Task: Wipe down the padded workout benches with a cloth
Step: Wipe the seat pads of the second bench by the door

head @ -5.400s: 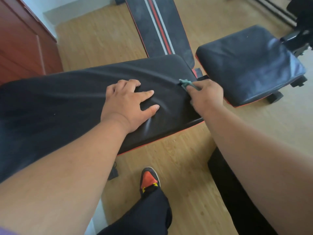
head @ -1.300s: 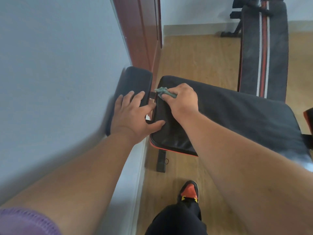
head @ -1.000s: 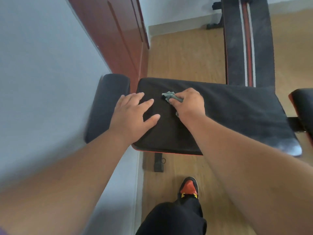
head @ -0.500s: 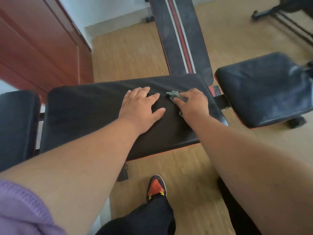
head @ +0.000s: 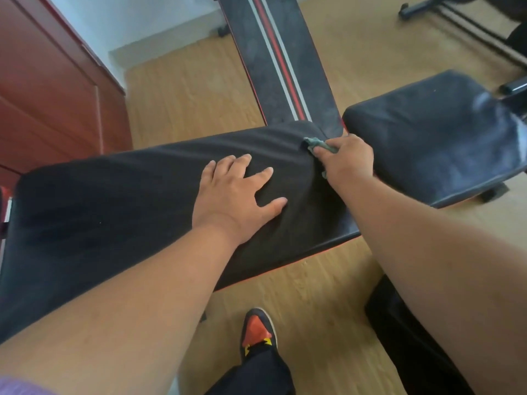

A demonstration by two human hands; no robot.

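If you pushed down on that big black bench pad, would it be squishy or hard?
Probably squishy on top: the pad wrinkles around the flat left hand. Its cover looks loose, bunching toward the cloth gripped by the right hand. It likely wouldn't slide easily.

Seat pad [head: 433,132] just beyond bench [head: 114,212]

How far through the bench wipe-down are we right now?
In hand: the right hand holds the green cloth at the long pad's right end; the left hand presses flat on it. Left: the dull-streaked seat pad and striped bench. Nothing looks finished.
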